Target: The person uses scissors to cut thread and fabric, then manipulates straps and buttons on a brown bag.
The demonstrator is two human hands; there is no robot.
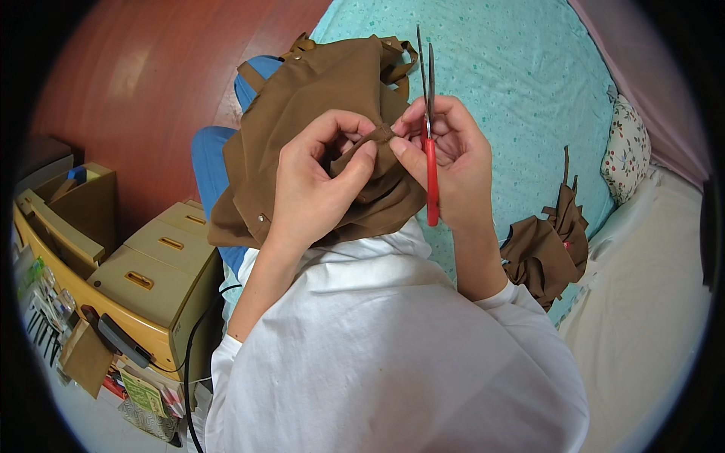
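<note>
A large piece of brown fabric [302, 98] with straps and metal snaps lies across my lap, over blue trousers. My left hand [313, 177] is closed, pinching a fold of it between thumb and fingers. Close beside it, my right hand [453, 158] pinches the same gathered edge with thumb and forefinger. A pair of scissors [432, 174] with red handles also rests in my right hand, its blades pointing away from me and slightly parted. The inside of the fold is hidden by my fingers.
On the turquoise bed sheet [521, 98] to the right lies another heap of brown fabric [547, 253] with straps. A patterned pillow [627, 151] sits beyond it. Beige drawers [162, 257] stand at the left, by a black cable [192, 355] and assorted packets.
</note>
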